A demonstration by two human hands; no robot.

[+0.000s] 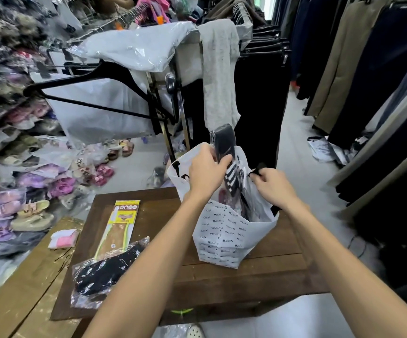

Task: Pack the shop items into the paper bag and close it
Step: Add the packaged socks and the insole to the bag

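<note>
A dark wooden table (270, 272) fills the near middle, and on its far right part stands the white printed paper bag (224, 236), upright with its mouth open and other items showing inside. Both bare forearms reach from the near edge up and across the table to the bag's mouth, the left one crossing over the near left part of the table. The left hand (206, 173) sits at the bag's far left rim, knuckles up, fingers curled round a black packet (224, 141) in clear wrap that stands tilted, its lower end inside the bag's mouth and its upper end above it. The right hand (274, 185) is at the right rim, fingers bent, pinching the bag's black handle (258, 169). On the table's near left lies a black garment (105, 269) in clear wrap, partly under the left forearm; just beyond it a long yellow-topped pack (119, 228); left of that a small pink and white packet (63, 237).
</note>
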